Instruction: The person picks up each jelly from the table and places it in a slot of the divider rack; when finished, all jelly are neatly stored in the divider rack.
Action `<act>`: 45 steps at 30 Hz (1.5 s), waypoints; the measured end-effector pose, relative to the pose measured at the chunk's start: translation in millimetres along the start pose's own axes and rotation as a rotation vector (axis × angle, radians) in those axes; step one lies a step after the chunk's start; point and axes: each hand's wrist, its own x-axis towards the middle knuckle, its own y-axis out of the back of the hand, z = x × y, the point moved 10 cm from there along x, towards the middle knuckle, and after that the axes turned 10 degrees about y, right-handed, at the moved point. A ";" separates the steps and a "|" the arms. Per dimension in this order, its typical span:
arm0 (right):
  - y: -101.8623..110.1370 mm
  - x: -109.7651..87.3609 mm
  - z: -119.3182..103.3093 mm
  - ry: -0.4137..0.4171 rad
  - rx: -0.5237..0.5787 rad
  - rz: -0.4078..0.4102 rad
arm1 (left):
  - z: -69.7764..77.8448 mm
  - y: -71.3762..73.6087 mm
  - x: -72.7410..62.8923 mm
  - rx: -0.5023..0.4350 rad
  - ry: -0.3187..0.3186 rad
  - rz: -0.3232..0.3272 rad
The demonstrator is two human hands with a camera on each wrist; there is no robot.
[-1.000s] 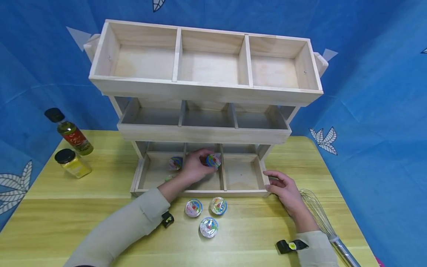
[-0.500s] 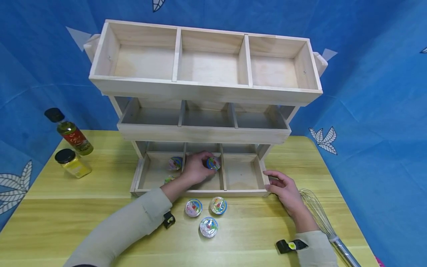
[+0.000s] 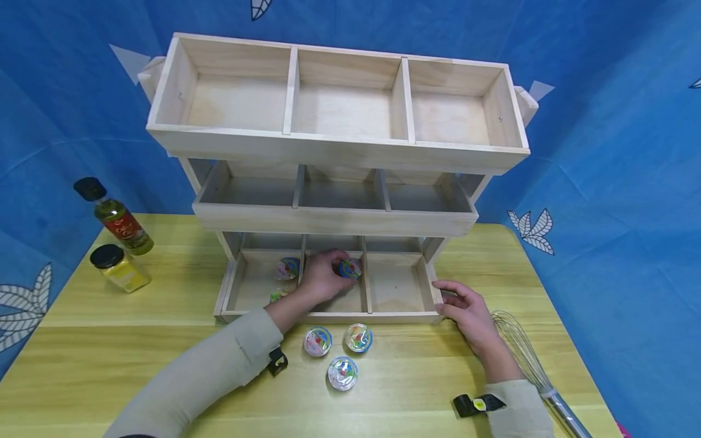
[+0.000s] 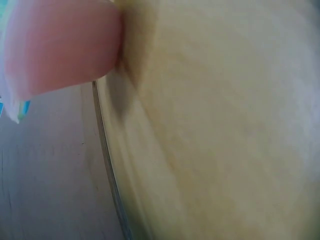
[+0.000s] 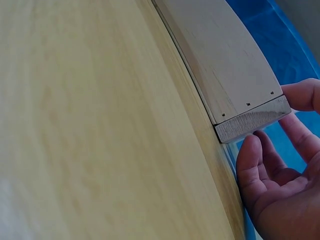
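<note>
My left hand (image 3: 322, 278) holds a small jelly cup (image 3: 350, 268) with a printed lid inside the middle bottom compartment, by the right divider. In the left wrist view a fingertip (image 4: 65, 45) and a sliver of the cup's lid show. Two more cups sit in the left bottom compartment: one printed cup (image 3: 287, 268) at the back and a green-lidded cup (image 3: 278, 295) partly hidden by my arm. At the right end of the wooden rack (image 3: 334, 220), my right hand (image 3: 468, 313) grips the bottom tier's front corner between thumb and fingers.
Three jelly cups stand on the table before the rack: a pink one (image 3: 317, 342), a yellowish one (image 3: 358, 337) and a pale one (image 3: 343, 373). A whisk (image 3: 526, 353) lies right. An oil bottle (image 3: 123, 225) and a yellow jar (image 3: 125, 274) are left.
My left hand has shifted slightly right and down with the jelly cup, which now sits a little lower against the divider. The right hand stays put.
</note>
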 end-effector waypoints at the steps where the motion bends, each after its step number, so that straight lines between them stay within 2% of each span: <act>1: -0.1 0.0 -0.5 0.000 0.003 0.000 | 0.4 0.4 -0.2 0.001 -0.001 0.003; 8: 0.7 0.1 -3.4 0.008 -0.001 -0.005 | 1.3 1.3 -0.5 0.003 0.020 -0.021; 13: -0.2 0.6 -2.9 0.000 0.002 -0.004 | 0.6 1.9 -1.2 0.036 0.072 -0.058; 18: -0.6 -0.2 -3.6 -0.006 0.000 0.007 | 0.6 5.2 -4.6 0.003 0.133 -0.110; 23: 0.0 0.4 -3.2 0.002 0.007 0.006 | 7.6 14.2 -10.8 -0.026 0.134 -0.138; 30: 0.2 0.3 0.8 -0.006 -0.006 0.002 | 18.4 25.6 -30.4 -0.047 0.115 -0.181; 38: -0.3 -0.2 4.6 -0.020 -0.009 0.002 | 24.8 42.4 -58.9 -0.215 0.092 -0.179; 45: -0.2 -0.3 2.7 -0.019 -0.003 0.005 | 26.1 52.7 -80.8 -0.267 0.109 -0.171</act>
